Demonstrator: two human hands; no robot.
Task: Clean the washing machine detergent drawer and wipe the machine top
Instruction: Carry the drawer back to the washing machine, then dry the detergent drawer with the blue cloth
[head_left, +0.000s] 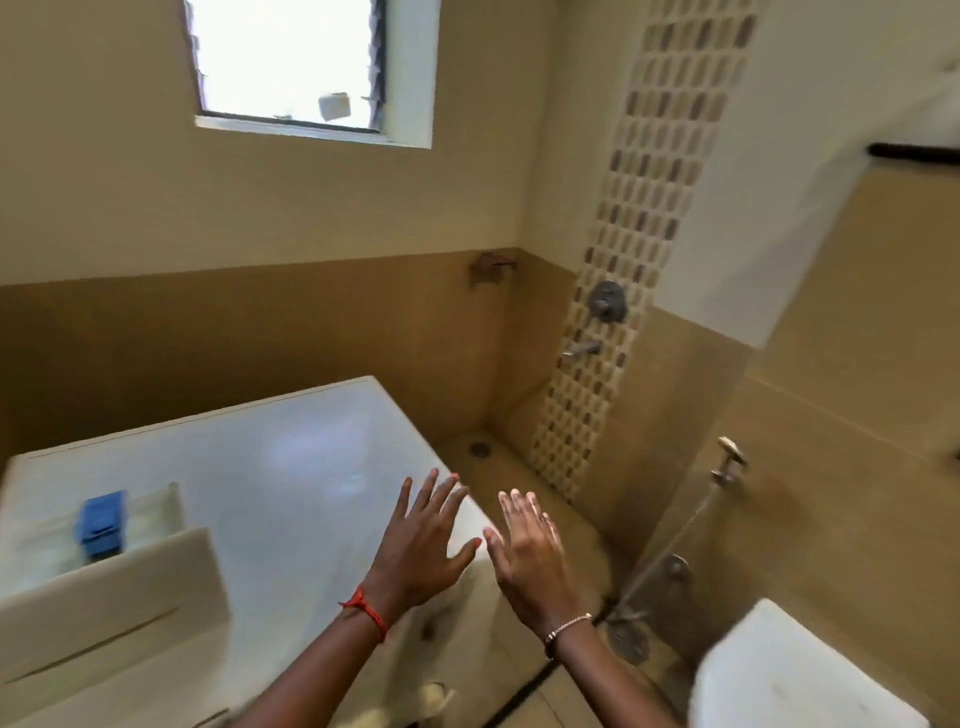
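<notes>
Both hands are raised and hold nothing. Left hand (421, 545), a red thread (366, 613) tied at its wrist, has its fingers straight and spread wide, with its back toward the camera. It is over the near right corner of the washing machine top (270, 467); whether it touches the white surface I cannot tell. Right hand (530, 556), a beaded bracelet (566, 626) at the wrist, is just beside it but apart. Its palm faces the left hand and its fingers are straight and closer together, out past the machine's edge above the floor (589, 540). Well to the left of the left hand the detergent drawer (104, 587) stands pulled out, with a blue insert (101, 522) (blurred, so its shape is unclear) sitting in its tray. Beyond the right hand a shower mixer (607, 301) and spout (582, 349) are on the wall. A white toilet (789, 675) is below and right of that hand.
</notes>
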